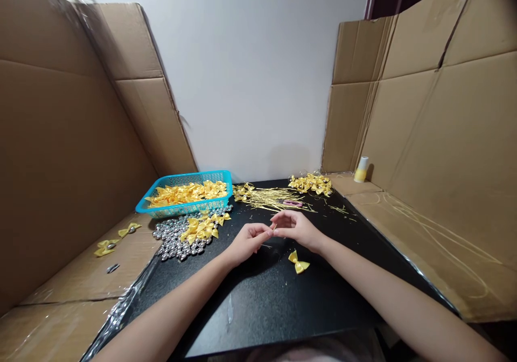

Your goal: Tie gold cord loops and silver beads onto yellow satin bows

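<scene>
Over the middle of the black table, my left hand (pixel 252 238) and my right hand (pixel 297 227) meet, fingertips almost touching. Both are closed in a pinch on something thin and small between them, too fine to make out. A short pale strand (pixel 264 245) shows just beneath my left fingers. On the tabletop below my right hand lies one yellow ribbon bow (pixel 299 263). Beyond the hands, many cut gold strands (pixel 266 196) are spread out, with a pink-handled tool (pixel 293 203) resting on them.
At the left stands a blue basket (pixel 141 207) of yellow bows, with silver beads (pixel 173 241) and more bows before it. Finished-looking bows with beads (pixel 311 183) lie at the back right. A thread spool (pixel 361 169) stands beside the right cardboard wall (pixel 452 152); another cardboard wall (pixel 52 136) rises left.
</scene>
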A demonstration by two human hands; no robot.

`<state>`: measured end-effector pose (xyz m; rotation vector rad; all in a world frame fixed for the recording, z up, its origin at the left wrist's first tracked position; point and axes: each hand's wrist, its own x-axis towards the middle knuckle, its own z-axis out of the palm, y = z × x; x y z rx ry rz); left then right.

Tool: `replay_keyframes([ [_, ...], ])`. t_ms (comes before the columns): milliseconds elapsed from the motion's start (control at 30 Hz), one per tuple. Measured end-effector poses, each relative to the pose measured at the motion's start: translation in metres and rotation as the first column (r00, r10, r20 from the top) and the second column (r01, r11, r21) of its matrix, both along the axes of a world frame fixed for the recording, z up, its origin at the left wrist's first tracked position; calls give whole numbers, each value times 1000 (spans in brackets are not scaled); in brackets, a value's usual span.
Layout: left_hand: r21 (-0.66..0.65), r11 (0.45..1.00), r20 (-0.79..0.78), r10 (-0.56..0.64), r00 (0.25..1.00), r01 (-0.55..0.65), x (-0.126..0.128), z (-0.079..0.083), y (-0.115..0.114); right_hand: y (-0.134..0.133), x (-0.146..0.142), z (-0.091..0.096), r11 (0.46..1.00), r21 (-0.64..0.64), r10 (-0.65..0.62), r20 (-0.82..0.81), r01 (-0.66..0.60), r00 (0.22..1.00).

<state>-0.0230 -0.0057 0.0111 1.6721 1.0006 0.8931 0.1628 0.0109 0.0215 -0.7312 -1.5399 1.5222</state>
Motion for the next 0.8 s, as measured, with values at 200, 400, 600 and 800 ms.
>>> replay_keyframes([
  [200, 108, 994, -85, 6, 996, 3, -1, 1, -1, -1, 2, 2, 955, -297, -26, -41, 12, 999],
  [400, 214, 977, -162, 23, 986, 12, 0, 4, -4, 0, 1, -1, 913, -408, -11, -58, -13, 998],
  [600, 218, 976, -186, 15, 982, 26, 0, 2, -4, 0, 0, -4, 909, -409, 51, -88, -83, 995],
  [800, 213, 977, -188, 22, 982, 19, 1, 5, -5, 0, 2, -3, 892, -428, 113, -97, -144, 989],
])
